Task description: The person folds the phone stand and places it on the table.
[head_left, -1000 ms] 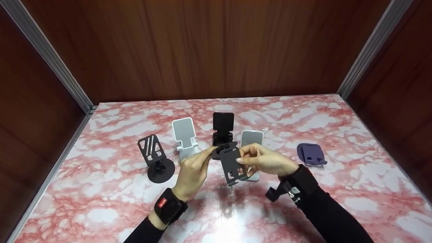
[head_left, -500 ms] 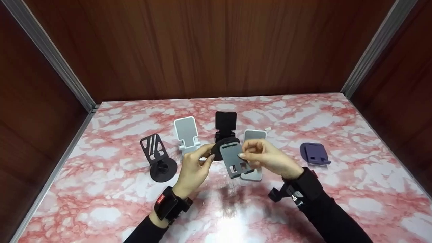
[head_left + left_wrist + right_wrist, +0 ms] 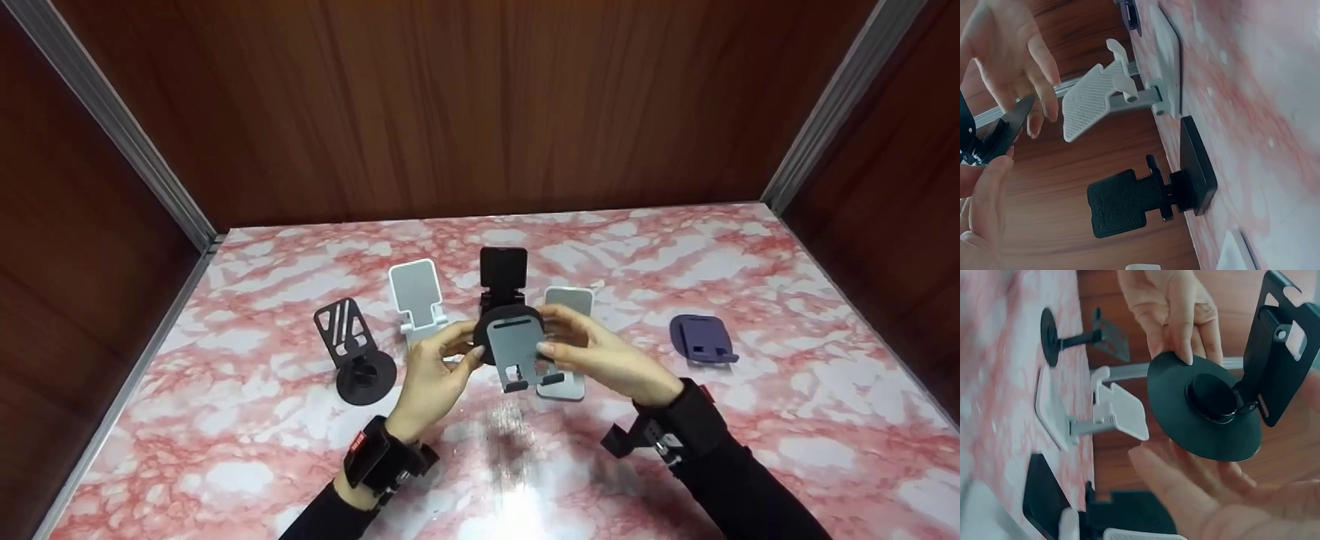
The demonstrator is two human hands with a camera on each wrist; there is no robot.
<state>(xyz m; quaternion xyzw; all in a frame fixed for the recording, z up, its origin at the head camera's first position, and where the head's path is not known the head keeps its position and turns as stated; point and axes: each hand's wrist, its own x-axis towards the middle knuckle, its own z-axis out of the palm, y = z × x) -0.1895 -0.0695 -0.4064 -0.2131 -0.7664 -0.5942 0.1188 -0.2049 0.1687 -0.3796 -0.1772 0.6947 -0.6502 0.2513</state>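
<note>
A dark phone stand (image 3: 513,346) with a slotted grey plate and a round black base (image 3: 1174,410) is held up over the middle of the table. My left hand (image 3: 435,379) pinches the rim of that base, thumb on one face and fingers behind. On the other side my right hand (image 3: 600,356) holds the stand, its thumb at the plate's right edge and its fingers around the base. In the right wrist view the plate (image 3: 1283,354) stands folded out from the disc on a hinged arm.
Behind the hands stand a white phone stand (image 3: 416,292), a black one (image 3: 502,270) and another white one with a grey face (image 3: 570,300). A black round-based stand (image 3: 364,381) is at left, a folded purple one (image 3: 701,337) at right. Wooden walls enclose the marbled table (image 3: 240,480).
The held stand has turned so its plate faces the head camera more squarely, with the round base now behind it. My right fingers have moved from the plate's edge toward the base.
</note>
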